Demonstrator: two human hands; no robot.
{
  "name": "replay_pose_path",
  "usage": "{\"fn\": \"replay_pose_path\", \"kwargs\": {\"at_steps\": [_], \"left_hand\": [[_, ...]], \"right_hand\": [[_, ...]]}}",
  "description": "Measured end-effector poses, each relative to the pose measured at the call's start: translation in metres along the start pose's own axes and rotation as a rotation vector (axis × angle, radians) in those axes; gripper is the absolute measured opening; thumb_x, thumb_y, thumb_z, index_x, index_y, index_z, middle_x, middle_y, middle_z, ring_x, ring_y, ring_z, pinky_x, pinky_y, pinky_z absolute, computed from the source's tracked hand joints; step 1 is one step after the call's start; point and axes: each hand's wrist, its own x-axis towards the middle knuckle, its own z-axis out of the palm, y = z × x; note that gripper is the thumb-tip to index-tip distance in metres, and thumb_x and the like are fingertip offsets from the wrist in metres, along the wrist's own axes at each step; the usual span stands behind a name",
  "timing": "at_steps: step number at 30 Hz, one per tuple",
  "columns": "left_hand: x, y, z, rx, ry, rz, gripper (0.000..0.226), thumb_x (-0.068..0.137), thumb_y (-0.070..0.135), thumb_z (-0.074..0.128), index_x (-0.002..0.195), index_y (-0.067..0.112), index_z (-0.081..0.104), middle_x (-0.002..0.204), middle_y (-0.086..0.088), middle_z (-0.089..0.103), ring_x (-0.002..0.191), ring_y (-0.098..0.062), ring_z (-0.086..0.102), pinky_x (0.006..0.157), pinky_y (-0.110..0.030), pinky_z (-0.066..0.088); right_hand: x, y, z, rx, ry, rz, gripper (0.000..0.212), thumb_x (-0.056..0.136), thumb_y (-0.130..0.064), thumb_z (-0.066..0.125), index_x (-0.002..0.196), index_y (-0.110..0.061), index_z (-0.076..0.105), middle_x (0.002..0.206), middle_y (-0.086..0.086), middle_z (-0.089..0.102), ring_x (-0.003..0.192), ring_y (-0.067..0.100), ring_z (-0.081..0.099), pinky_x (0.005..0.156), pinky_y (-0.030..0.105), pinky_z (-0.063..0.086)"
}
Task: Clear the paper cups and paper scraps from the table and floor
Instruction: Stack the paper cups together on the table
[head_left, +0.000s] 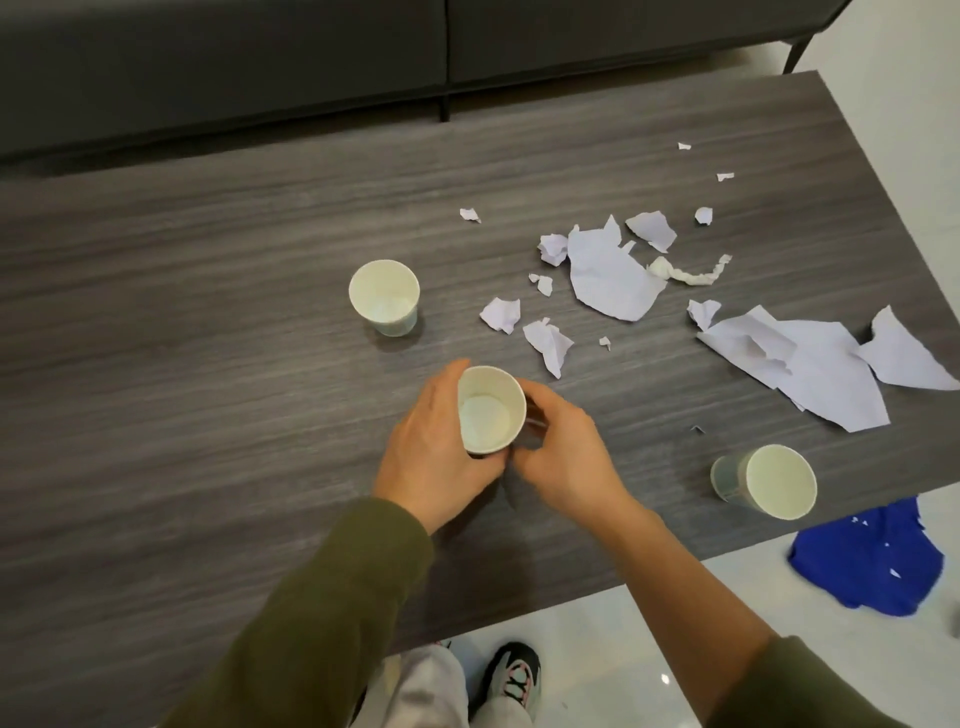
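Both hands on the held cup (491, 410), above a grey, wood-grain tabletop (208, 312).
The left hand (436, 452) wraps curled fingers round the smooth white paper wall; the right hand (566, 457), slightly blurred, curls against the opposite side. Beyond-left of the held cup a second cup (384, 296) stands upright. To its right a third cup (763, 480) lies tipped. Torn, creased white paper scraps (613, 280) are scattered beyond-right.

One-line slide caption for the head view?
Left hand and right hand hold one paper cup; upright cup, tipped cup and scraps nearby.
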Motion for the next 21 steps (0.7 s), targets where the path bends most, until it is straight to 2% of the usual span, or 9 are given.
{"fn": "replay_pose_path", "kwargs": {"at_steps": [2,3,5,9,12,14,17,21], "left_hand": [[0.008,0.004,-0.025,-0.024,0.049,0.032,0.082,0.063,0.026,0.079,0.134,0.022,0.039,0.132,0.002,0.049,0.119,-0.018,0.049,0.094,-0.035,0.043],[0.012,0.006,-0.039,-0.033,0.083,0.04,0.085,0.062,0.026,0.08,0.136,0.023,0.037,0.135,0.002,0.048,0.12,-0.018,0.048,0.096,-0.036,0.043],[0.02,0.011,-0.066,-0.055,0.14,0.053,0.09,0.062,0.027,0.081,0.139,0.026,0.034,0.138,0.004,0.046,0.121,-0.017,0.047,0.096,-0.033,0.042],[0.037,0.022,-0.119,-0.071,0.18,0.088,0.086,0.062,0.029,0.082,0.136,0.024,0.038,0.133,0.006,0.05,0.119,-0.016,0.05,0.094,-0.031,0.043],[0.048,0.028,-0.151,-0.066,0.237,0.117,0.085,0.064,0.032,0.081,0.137,0.025,0.036,0.135,0.007,0.048,0.121,-0.013,0.047,0.094,-0.026,0.039],[0.054,0.029,-0.165,-0.077,0.265,0.118,0.087,0.065,0.032,0.081,0.138,0.026,0.034,0.137,0.009,0.045,0.122,-0.011,0.044,0.091,-0.02,0.033],[0.063,0.024,-0.171,-0.103,0.287,0.119,0.087,0.065,0.031,0.082,0.137,0.026,0.034,0.135,0.011,0.045,0.12,-0.012,0.044,0.09,-0.021,0.031],[0.073,0.008,-0.157,-0.101,0.281,0.081,0.088,0.064,0.034,0.082,0.137,0.025,0.033,0.135,0.01,0.045,0.119,-0.012,0.044,0.089,-0.022,0.031]], "right_hand": [[0.009,-0.023,0.003,-0.003,-0.003,-0.051,0.068,0.068,0.01,0.052,0.114,-0.039,0.054,0.092,-0.032,0.06,0.099,-0.006,0.059,0.087,0.009,0.045],[0.013,-0.037,0.005,-0.002,-0.004,-0.076,0.067,0.068,0.009,0.053,0.117,-0.036,0.055,0.092,-0.031,0.059,0.1,-0.004,0.058,0.086,0.01,0.045],[0.021,-0.064,0.007,0.011,-0.004,-0.121,0.066,0.07,0.009,0.053,0.121,-0.033,0.054,0.093,-0.03,0.059,0.098,-0.005,0.058,0.084,0.01,0.044],[0.031,-0.118,0.01,0.02,0.019,-0.202,0.062,0.073,0.006,0.058,0.122,-0.032,0.051,0.098,-0.035,0.056,0.095,-0.018,0.054,0.08,0.002,0.041],[0.039,-0.146,0.006,0.015,0.024,-0.235,0.065,0.074,-0.001,0.068,0.13,-0.027,0.046,0.12,-0.023,0.055,0.107,-0.01,0.051,0.092,0.009,0.039],[0.044,-0.154,0.003,-0.01,0.035,-0.222,0.075,0.072,-0.004,0.072,0.138,-0.022,0.04,0.132,-0.012,0.05,0.118,0.0,0.047,0.1,0.017,0.037],[0.052,-0.15,0.002,-0.045,0.039,-0.171,0.084,0.07,-0.01,0.077,0.141,-0.023,0.035,0.143,-0.009,0.043,0.129,0.006,0.041,0.107,0.024,0.034],[0.06,-0.126,0.012,-0.073,-0.009,-0.089,0.089,0.07,-0.012,0.077,0.144,-0.027,0.029,0.146,-0.01,0.038,0.127,0.005,0.041,0.099,0.017,0.033]]}}
